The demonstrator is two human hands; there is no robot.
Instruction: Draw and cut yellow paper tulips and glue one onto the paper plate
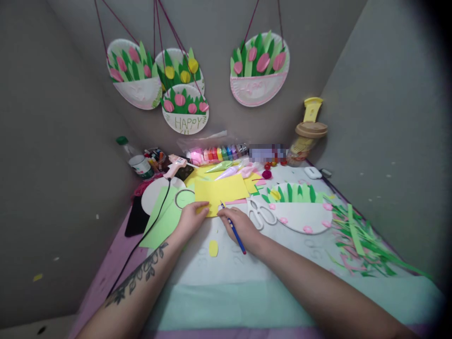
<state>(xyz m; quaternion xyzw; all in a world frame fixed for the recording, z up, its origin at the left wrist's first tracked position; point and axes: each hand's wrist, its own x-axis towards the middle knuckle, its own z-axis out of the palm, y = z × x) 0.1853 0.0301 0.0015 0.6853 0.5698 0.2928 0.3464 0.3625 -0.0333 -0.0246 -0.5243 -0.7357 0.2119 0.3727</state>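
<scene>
My left hand [192,217] grips the lower left edge of a sheet of yellow paper [222,190], fingers on top of it. In my right hand [243,228] is a blue pencil [237,236] with a red end, its tip at the paper's lower edge. A small yellow paper petal [213,248] lies on the white table cover just below my hands. White-handled scissors [261,214] rest to the right of my right hand. Further right lies a paper-plate basket [303,216] with green paper leaves, one yellow tulip and pink bits along its rim.
A pink glue gun [174,165] and its black cord lie left, over light green paper [157,221]. Paper scraps [360,245] pile up at right. A bottle [137,162], colourful clay packs [219,154] and a lidded cup [305,141] stand behind. Finished plate baskets [259,89] hang above.
</scene>
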